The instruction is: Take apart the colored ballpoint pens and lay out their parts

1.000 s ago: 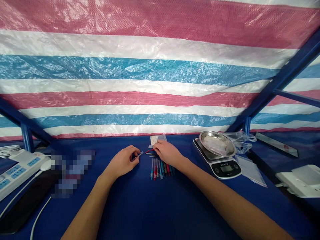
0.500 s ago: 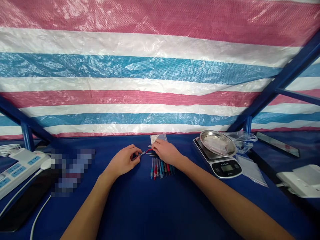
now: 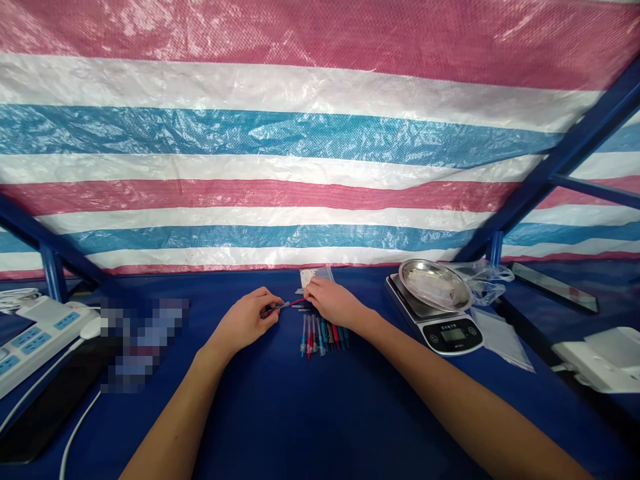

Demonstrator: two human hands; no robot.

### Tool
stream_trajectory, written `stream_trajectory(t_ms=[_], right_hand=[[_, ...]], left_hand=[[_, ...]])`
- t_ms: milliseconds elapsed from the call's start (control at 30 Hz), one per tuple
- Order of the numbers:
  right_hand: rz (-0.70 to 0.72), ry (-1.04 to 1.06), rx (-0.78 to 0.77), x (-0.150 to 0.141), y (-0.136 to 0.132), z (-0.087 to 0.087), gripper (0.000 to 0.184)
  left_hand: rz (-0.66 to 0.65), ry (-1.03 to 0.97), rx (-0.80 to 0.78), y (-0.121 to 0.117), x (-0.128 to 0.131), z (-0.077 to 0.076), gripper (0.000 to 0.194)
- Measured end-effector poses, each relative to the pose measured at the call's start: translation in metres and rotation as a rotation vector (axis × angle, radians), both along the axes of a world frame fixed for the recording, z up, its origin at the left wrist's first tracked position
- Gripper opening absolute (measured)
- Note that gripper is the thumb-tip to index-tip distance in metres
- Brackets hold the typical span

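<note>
My left hand (image 3: 250, 321) is closed in a pinch on a thin pen piece, greyish and see-through toward its tip (image 3: 285, 305). Opposite it, my right hand (image 3: 333, 303) is closed on a slender red pen part (image 3: 299, 302). The two pieces meet end to end in the gap between my hands; whether one sits inside the other I cannot tell. Just below my right hand lies a row of pen parts (image 3: 313, 337), with clear, blue, red and dark barrels. Several thin pieces (image 3: 303, 308) lie beside its fingertips, partly covered.
A small clear bag with white bits (image 3: 307, 279) lies behind my right hand. To the right stand a digital scale (image 3: 453, 335) with a steel dish (image 3: 435, 287), plastic bags (image 3: 503, 340) and a phone (image 3: 555, 288). On the left are a power strip (image 3: 37, 340) and a dark phone (image 3: 50, 400).
The red part has straightened into line with the left piece and appears slightly longer between my hands. Both hands stay almost in place.
</note>
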State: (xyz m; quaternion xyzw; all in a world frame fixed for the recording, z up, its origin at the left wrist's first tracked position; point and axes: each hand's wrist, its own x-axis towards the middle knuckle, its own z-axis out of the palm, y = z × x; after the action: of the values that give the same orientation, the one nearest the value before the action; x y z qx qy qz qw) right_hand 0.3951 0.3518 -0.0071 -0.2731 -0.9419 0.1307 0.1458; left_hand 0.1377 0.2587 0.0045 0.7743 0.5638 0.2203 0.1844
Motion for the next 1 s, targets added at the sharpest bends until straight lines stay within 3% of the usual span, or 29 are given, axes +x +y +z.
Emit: stream_trajectory(t_ms=[233, 667, 1000], right_hand=[[0.041, 0.017, -0.037, 0.001, 0.004, -0.003, 0.016], [-0.013, 0.018, -0.039, -0.003, -0.003, -0.003, 0.02], [-0.02, 0.023, -0.065, -0.007, -0.012, 0.005, 0.02]], left_hand=[[0.016, 0.042, 0.043, 0.001, 0.003, -0.008, 0.033], [0.103, 0.017, 0.115, 0.006, 0.018, -0.013, 0.031], [0.058, -0.03, 0.13, 0.009, 0.028, -0.014, 0.024]])
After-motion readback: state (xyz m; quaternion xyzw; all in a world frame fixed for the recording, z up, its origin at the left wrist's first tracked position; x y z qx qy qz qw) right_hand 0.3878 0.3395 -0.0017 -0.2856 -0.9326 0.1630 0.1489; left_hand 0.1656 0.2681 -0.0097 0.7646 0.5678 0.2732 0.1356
